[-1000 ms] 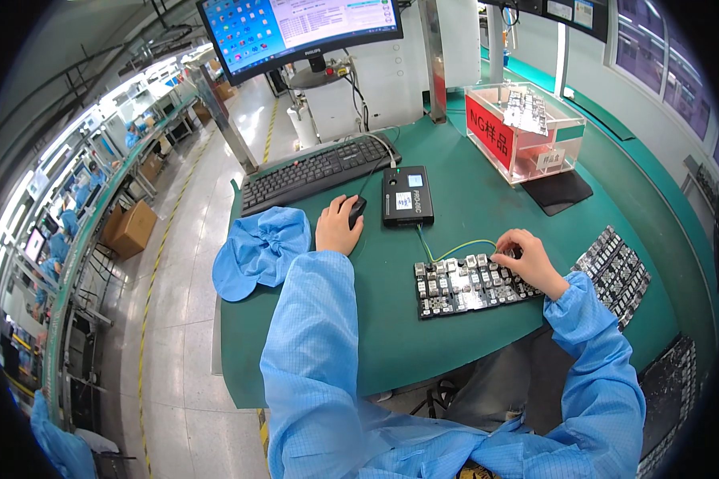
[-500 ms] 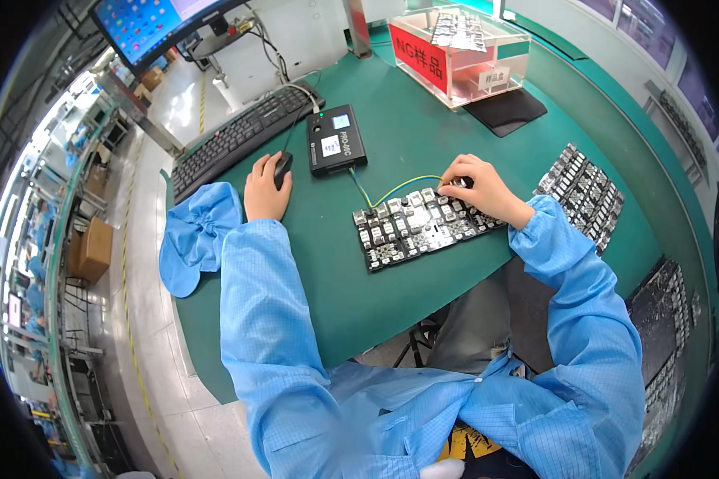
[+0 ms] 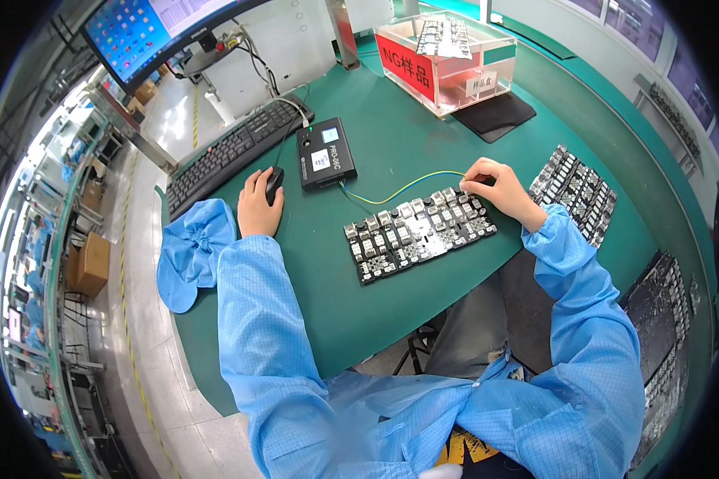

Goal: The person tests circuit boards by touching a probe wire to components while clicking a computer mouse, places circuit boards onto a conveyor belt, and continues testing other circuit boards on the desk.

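My left hand [image 3: 260,205] rests curled over a black computer mouse [image 3: 275,184]. Thumb and fingers of my right hand [image 3: 499,190] are pinched at the end of a thin yellow-and-blue cable [image 3: 399,191], by the far right corner of a circuit board panel [image 3: 423,231]. The cable's tip is hidden by my fingers, so I cannot tell whether it touches the board. Rows of small white and silver parts cover the panel, which lies flat. From the cable's other end stands a black box-shaped tester [image 3: 325,156] with two small lit screens.
Left of the tester lies a black keyboard [image 3: 240,148], with a monitor [image 3: 160,36] beyond. A blue cap [image 3: 196,251] sits at the table's left edge. More board panels [image 3: 574,194] lie right of my right hand. A clear box [image 3: 447,68] stands at the back beside a black pad [image 3: 495,117].
My right hand has moved right along the panel's far edge to its corner, drawing the cable out into a longer, flatter curve. My left hand stays on the mouse. The view has shifted slightly.
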A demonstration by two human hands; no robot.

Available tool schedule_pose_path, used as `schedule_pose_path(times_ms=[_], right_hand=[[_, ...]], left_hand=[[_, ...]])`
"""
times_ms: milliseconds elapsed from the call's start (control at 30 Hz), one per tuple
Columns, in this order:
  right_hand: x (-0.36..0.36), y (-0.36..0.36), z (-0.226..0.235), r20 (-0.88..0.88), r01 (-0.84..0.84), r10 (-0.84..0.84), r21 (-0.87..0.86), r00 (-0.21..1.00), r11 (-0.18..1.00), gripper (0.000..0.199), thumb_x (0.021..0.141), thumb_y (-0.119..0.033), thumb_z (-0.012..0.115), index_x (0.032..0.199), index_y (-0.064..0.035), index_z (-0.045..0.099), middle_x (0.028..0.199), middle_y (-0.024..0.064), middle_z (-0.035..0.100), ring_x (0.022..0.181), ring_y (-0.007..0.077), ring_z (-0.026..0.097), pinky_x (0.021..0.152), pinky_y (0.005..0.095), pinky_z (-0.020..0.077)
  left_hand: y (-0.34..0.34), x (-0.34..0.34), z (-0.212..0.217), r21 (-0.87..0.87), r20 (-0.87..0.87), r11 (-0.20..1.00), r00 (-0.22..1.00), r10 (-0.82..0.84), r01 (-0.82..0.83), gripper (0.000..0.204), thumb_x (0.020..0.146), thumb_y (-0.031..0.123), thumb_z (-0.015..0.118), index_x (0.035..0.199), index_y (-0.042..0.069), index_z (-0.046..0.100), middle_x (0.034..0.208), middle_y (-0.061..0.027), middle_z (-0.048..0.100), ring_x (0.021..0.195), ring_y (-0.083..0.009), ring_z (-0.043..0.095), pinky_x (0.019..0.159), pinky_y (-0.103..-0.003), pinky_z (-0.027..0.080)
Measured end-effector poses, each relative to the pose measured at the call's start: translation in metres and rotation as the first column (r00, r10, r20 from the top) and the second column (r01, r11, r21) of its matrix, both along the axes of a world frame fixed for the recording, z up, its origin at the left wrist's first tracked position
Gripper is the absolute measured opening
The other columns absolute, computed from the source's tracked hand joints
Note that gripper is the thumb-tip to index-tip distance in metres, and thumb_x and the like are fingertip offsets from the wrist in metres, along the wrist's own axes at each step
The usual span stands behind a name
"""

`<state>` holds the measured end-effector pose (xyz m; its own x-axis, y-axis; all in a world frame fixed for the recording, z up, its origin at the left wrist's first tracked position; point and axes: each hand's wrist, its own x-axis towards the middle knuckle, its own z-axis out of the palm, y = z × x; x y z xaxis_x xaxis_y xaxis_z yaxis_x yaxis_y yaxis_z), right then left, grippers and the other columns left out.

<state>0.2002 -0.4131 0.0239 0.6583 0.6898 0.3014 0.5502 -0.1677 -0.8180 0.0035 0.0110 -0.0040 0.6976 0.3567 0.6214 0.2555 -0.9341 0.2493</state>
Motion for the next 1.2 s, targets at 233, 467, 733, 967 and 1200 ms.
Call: schedule_pose_path(times_ms=[233,467,733,967,1200], right_hand=[[0.0012,-0.0013,-0.0041,0.119,-0.051,0.052,-0.012,0.992,0.999,0.012,0.087,-0.01,0.073,0.088,0.0004,0.068,0.09,0.0062,0.063,0.083,0.0139,0.062,0.077,0.0266,0.0497],[-0.0035,-0.0006,0.0007,0.143,-0.044,0.043,0.0,0.989,0.999,0.012,0.085,-0.011,0.074,0.086,0.0,0.069,0.089,0.0065,0.064,0.08,0.0138,0.063,0.074,0.0276,0.051],[-0.0026,-0.0009,-0.0021,0.182,-0.049,0.049,-0.003,0.982,0.999,0.012,0.085,-0.01,0.074,0.087,0.0003,0.069,0.09,0.0071,0.064,0.081,0.0156,0.064,0.075,0.028,0.0516],[-0.0021,-0.0019,-0.0019,0.181,-0.056,0.055,-0.002,0.982,0.998,0.011,0.085,-0.01,0.074,0.087,-0.0003,0.069,0.09,0.0069,0.064,0.081,0.0154,0.063,0.074,0.0276,0.0509],[0.0018,-0.0014,0.0008,0.157,-0.046,0.05,-0.029,0.986,0.999,0.015,0.083,-0.01,0.075,0.083,-0.0001,0.064,0.09,0.0062,0.061,0.083,0.0161,0.061,0.075,0.0281,0.0478]], left_hand=[[-0.0027,-0.0003,0.0002,-0.016,-0.017,1.0,1.0,0.003,-0.003,0.045,0.086,0.023,0.068,0.13,0.017,0.06,0.132,-0.0099,0.056,0.114,-0.0337,0.058,0.098,-0.041,0.047],[-0.002,-0.0003,0.0005,-0.004,-0.013,1.0,1.0,0.006,-0.006,0.045,0.087,0.023,0.068,0.13,0.017,0.06,0.132,-0.0092,0.056,0.114,-0.0333,0.058,0.098,-0.041,0.047],[-0.0025,-0.0014,0.0,-0.009,-0.016,1.0,1.0,0.014,-0.014,0.044,0.086,0.023,0.068,0.129,0.016,0.06,0.132,-0.0094,0.056,0.114,-0.0335,0.058,0.098,-0.041,0.047],[-0.004,-0.0006,0.0006,-0.013,-0.015,1.0,1.0,0.006,-0.006,0.044,0.086,0.022,0.068,0.129,0.016,0.06,0.131,-0.0107,0.056,0.114,-0.034,0.058,0.098,-0.041,0.047],[-0.0033,0.0045,0.003,-0.03,-0.013,1.0,1.0,-0.001,0.0,0.044,0.086,0.02,0.069,0.128,0.013,0.06,0.13,-0.013,0.057,0.115,-0.0348,0.058,0.099,-0.042,0.047]])
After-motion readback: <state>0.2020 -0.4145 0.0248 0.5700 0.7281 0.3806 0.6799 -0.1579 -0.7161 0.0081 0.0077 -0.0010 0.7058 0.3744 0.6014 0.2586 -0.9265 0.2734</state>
